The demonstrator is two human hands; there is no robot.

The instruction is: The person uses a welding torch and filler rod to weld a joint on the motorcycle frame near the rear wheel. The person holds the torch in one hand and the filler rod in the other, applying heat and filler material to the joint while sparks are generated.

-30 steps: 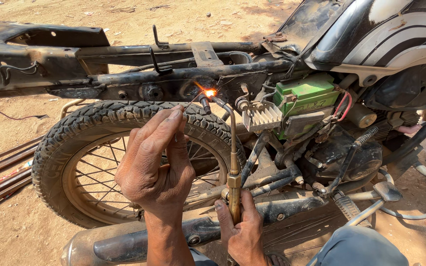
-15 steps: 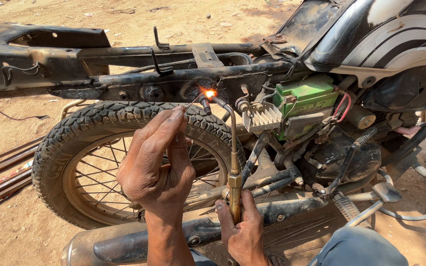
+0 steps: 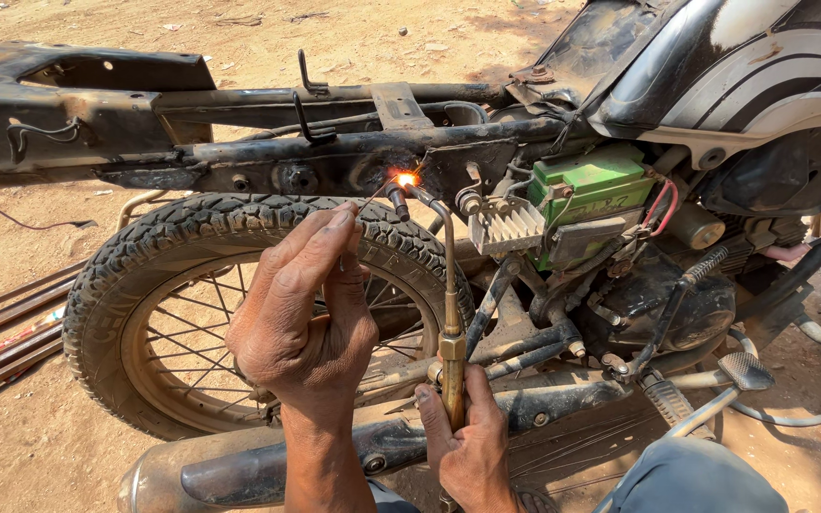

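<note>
ground [image 3: 40, 446]: dry sandy dirt, the whole bike sits on it, a few metal bars lying at the left edge
frame [image 3: 334, 157]: bare black tube, pretty scorched, runs left to right across the top over the wheel
tank [image 3: 762, 66]: black with pale stripes, top right corner
wheel [image 3: 239, 313]: knobby tyre, spoked rim, dusty, right under the frame
exhaust [image 3: 239, 470]: long pipe low down along the bottom, in front of the wheel
battery [image 3: 586, 185]: green box tucked below the tank, red wire just beside it
left hand [image 3: 301, 328]: raised in front of the tyre, fingers pinched narrow on a thin rod [image 3: 372, 195] that points up at the flame
right hand [image 3: 472, 446]: wrapped tight round the brass handle of the torch, down near the exhaust
torch [image 3: 450, 313]: stands nearly upright, neck bends over at the top toward the frame
flame [image 3: 405, 179]: small orange glow right at the tip, touching the underside of the frame tube
</note>
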